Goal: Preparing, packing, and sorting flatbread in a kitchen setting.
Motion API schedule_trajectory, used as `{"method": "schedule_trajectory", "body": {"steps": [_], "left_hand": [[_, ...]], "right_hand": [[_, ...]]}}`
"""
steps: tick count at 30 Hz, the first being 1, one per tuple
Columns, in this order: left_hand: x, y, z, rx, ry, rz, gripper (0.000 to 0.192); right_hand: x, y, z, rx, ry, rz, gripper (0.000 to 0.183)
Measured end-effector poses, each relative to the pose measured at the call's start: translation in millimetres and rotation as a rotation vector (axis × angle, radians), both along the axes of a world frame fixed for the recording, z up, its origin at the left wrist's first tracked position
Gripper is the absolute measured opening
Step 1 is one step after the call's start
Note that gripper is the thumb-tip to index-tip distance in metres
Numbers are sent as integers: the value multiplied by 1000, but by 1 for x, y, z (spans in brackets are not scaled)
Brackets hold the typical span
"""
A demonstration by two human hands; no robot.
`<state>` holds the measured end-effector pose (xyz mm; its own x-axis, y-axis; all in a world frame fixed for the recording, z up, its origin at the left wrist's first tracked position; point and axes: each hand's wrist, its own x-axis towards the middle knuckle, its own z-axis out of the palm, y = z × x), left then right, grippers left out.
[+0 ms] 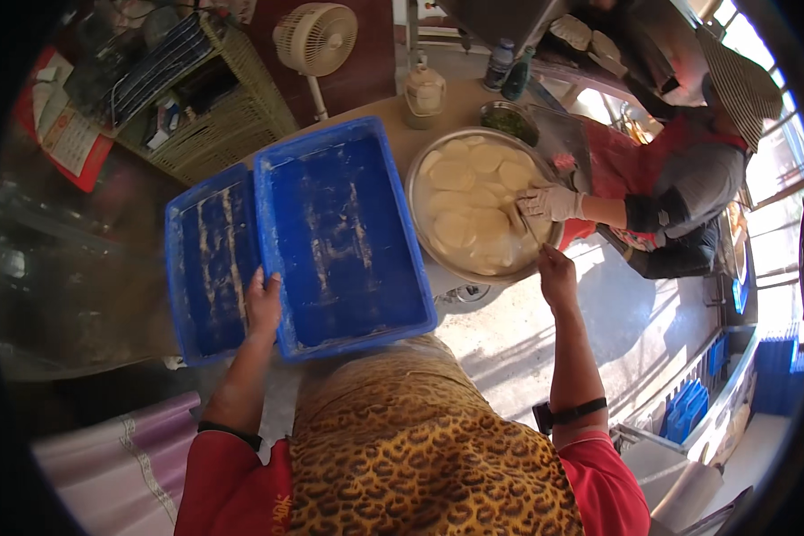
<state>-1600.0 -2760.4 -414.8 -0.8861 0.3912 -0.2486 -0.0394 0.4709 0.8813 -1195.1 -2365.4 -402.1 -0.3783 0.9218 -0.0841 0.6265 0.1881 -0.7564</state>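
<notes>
My left hand [264, 305] grips the near-left rim of a large blue plastic tray [338, 221], its thumb over the edge. Floury streaks mark the tray's bare bottom. Beside it on the left, partly overlapped, lies a second blue tray [218, 268] with similar streaks. My right hand [558, 276] is closed at the near-right rim of a round metal basin [412, 194], on what looks like a thin tool [530, 231] reaching inward. Flat pale dough rounds [454, 230] fill the basin, glossy and overlapping. A co-worker's gloved hand [551, 202] reaches in beside the tool.
A co-worker in a red apron [620, 157] stands at the right. Behind the basin are a bowl of chopped greens [509, 122], a lidded jar [425, 94] and bottles [500, 63]. A fan [316, 40] and a wicker shelf [241, 120] stand farther back.
</notes>
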Motion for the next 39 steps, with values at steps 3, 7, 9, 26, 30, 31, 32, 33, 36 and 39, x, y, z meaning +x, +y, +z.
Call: {"method": "schedule_trajectory", "body": {"steps": [3,7,9,26,30,31,32,33,36,39], "left_hand": [[15,-19,-5,-84,55,4,50],[29,-10,17,-2,-13,39,53],[27,-12,24,51,-46,31,54],[-177,-284,8,238,-60,26,58],[-178,-266,9,-9,3,178,63],[-179,-259,16,-5,-9,169,63],[-180,-256,25,15,-95,112,62],[-183,-255,28,35,-180,58,61],[-199,-260,17,157,-301,18,62],[-228,-284,10,398,-366,-47,61]], "right_hand": [[0,-1,10,150,164,19,35],[-5,-6,20,40,209,-24,37],[-10,-15,10,16,311,-33,39],[-111,-243,13,-465,426,191,25],[-150,-306,8,-528,422,220,25],[-157,-321,4,-548,427,203,24],[-167,-336,8,-561,421,206,23],[-174,-349,7,-542,396,229,22],[-188,-387,9,-577,371,185,20],[-196,-416,5,-682,418,194,15]]}}
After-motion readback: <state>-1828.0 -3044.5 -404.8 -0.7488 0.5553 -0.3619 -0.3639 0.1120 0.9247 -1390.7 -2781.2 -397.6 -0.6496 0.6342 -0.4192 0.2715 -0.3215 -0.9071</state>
